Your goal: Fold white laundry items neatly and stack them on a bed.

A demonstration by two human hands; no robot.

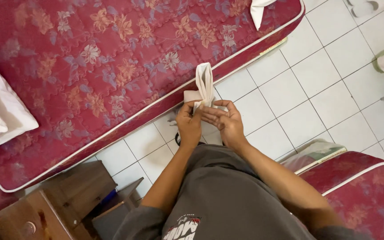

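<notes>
Cloth (pixel 204 84) is what both my hands are busy with: a white strip, folded or rolled lengthwise, standing up from my fingers with its top end pointing toward the mattress (pixel 112 66). My left hand (pixel 189 124) is closed around the lower part of the cloth, pinching it from the side nearer the mattress. My right hand (pixel 225 122) lies just beside the left one, fingers half curled and laid across the cloth's loose bottom end, thumb pressing it down. Both hands hang over the white tiled floor (pixel 307 89), just off the mattress edge, in front of my grey shirt (pixel 227 195).

I judge I am midway through folding or rolling this cloth into shape; the upper part looks formed, the lower end is still loose. The next move, as I read it, calls for a steady pinch with the left hand while the right tucks or wraps the loose end.

Farther along the mattress lies another white cloth (pixel 258 11), and a white pillow (pixel 1 111) rests at its opposite end.
</notes>
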